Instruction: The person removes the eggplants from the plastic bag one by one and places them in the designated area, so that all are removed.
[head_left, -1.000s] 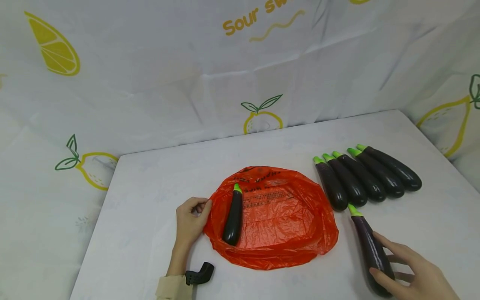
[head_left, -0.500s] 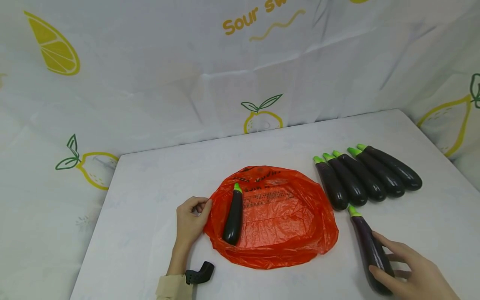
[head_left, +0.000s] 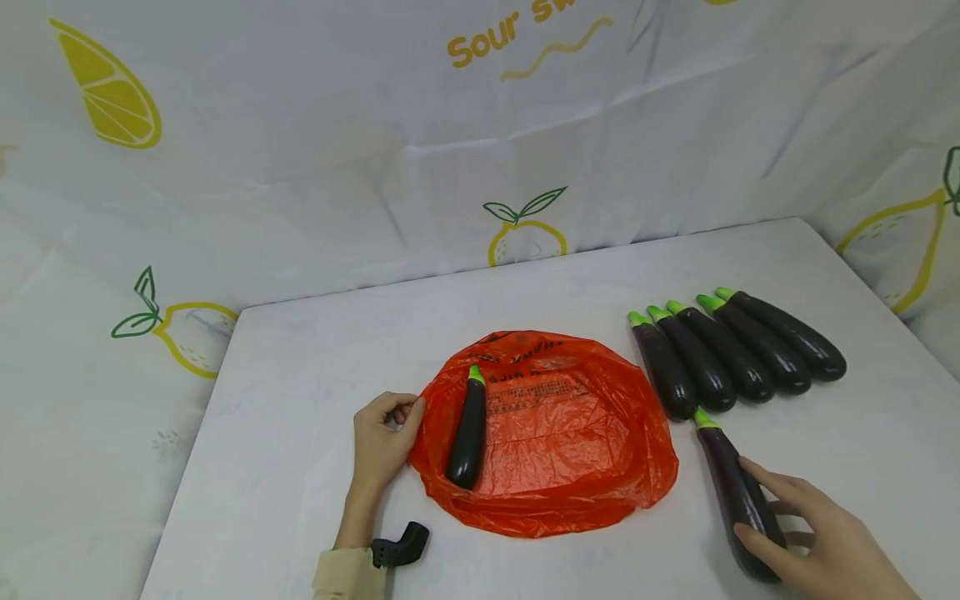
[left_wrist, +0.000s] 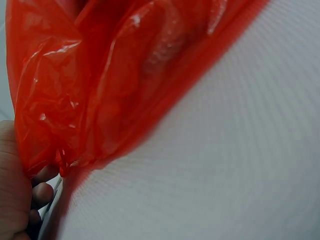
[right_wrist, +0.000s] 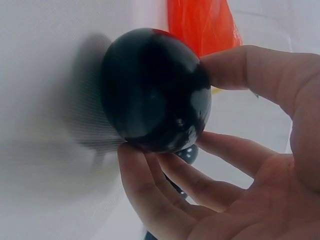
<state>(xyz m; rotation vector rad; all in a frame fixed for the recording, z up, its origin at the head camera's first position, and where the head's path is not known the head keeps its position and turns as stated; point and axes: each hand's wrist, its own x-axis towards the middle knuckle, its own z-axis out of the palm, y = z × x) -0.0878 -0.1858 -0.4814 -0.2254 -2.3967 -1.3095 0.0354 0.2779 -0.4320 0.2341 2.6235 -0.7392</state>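
Observation:
A red plastic bag (head_left: 555, 450) lies spread with its mouth open in the middle of the table, dark print showing on its inside. One eggplant (head_left: 468, 433) with a green stem lies inside along the bag's left side. My left hand (head_left: 382, 437) pinches the bag's left rim; the left wrist view shows the film (left_wrist: 55, 100) gathered at the fingers. To the right of the bag, my right hand (head_left: 813, 533) grips another eggplant (head_left: 731, 483) near its thick end, thumb on one side and fingers on the other. Its blunt end (right_wrist: 155, 90) fills the right wrist view.
Several eggplants (head_left: 720, 354) lie side by side at the back right, close to the bag's right edge. A black curved piece (head_left: 401, 546) is at the left wrist. A white cloth with lemon prints (head_left: 360, 150) hangs behind the white table (head_left: 315, 358).
My right hand has shifted slightly up and to the left with the eggplant it grips. The left hand and the bag stay in place.

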